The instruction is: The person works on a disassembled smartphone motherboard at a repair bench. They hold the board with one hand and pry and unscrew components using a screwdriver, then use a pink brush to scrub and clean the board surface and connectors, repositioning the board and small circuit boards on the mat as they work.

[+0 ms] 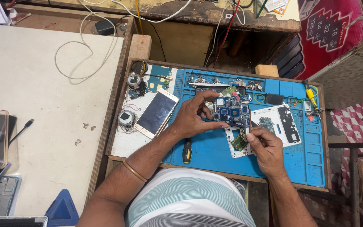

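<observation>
I'm watching my left hand [190,120] pinching the blue square circuit board [232,112] over the blue rubber mat [299,155]; right hand [266,149], fingers shut on a thin metal tool [245,133], is poking the board's near edge. A slip could scratch tiny parts, imo.

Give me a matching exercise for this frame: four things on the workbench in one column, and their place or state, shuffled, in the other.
Things:
1. blue circuit board
2. smartphone
3. screwdriver
4. white back cover

Places or states:
A. lying on the blue mat near the front edge, below the left hand
B. lying face up, screen dark, left of the left hand
C. held at its edge by the left hand's fingers
D. lying open on the mat, right of the right hand

Pairs: 1-C, 2-B, 3-A, 4-D
</observation>
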`<state>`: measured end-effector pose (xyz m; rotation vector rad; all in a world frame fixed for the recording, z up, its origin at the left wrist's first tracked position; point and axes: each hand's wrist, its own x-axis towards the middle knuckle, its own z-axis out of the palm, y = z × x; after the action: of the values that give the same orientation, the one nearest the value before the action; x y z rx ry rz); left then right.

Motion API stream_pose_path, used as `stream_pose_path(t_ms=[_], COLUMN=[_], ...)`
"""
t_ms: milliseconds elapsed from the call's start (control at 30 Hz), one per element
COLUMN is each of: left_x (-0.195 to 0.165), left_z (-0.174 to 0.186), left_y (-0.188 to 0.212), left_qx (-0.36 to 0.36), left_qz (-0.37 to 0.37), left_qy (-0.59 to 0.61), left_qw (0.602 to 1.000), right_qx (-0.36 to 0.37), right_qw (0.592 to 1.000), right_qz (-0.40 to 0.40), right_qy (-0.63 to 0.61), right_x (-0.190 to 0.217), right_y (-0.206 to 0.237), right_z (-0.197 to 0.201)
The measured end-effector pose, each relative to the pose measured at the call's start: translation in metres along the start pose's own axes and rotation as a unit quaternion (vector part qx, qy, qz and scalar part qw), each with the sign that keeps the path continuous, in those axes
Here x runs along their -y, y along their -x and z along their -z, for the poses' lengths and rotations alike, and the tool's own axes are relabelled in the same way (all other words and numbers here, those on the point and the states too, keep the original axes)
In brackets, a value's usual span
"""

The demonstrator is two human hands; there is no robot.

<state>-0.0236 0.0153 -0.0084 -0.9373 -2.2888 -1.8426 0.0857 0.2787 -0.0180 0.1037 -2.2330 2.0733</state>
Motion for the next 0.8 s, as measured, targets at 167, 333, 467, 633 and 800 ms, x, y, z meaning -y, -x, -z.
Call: stream_pose_path(t_ms=[167, 333, 467, 633, 800], left_x=[0.0004, 0.0001, -0.0005, -0.0010, -0.0005], left_z=[-0.0003, 0.0000, 0.0002, 0.0002, 0.0004], left_y=[0.0003, 0.0002, -0.0005, -0.0002, -0.0006], left_qx=[-0.002, -0.005, -0.004, -0.006, 0.000], left_qz=[-0.006, -0.012, -0.013, -0.019, 0.004], left_qy=[0.000, -0.007, -0.015, -0.021, -0.009], left_qw=[1.000, 1.000, 1.000, 1.000, 1.000], right_qx=[-0.002, -0.007, -0.012, -0.016, -0.012], right_qw=[1.000, 1.000, 1.000, 0.998, 0.999], right_qz=[0.000, 0.003, 0.001, -0.008, 0.001], right_qy=[-0.004, -0.006, -0.026, -0.057, -0.050], right_x=[-0.0006, -0.0010, -0.0015, -0.0011, -0.0009], right_y=[-0.0005, 0.0001, -0.0007, -0.0012, -0.0012], right_z=[0.0001, 0.0009, 0.0009, 0.0012, 0.0010])
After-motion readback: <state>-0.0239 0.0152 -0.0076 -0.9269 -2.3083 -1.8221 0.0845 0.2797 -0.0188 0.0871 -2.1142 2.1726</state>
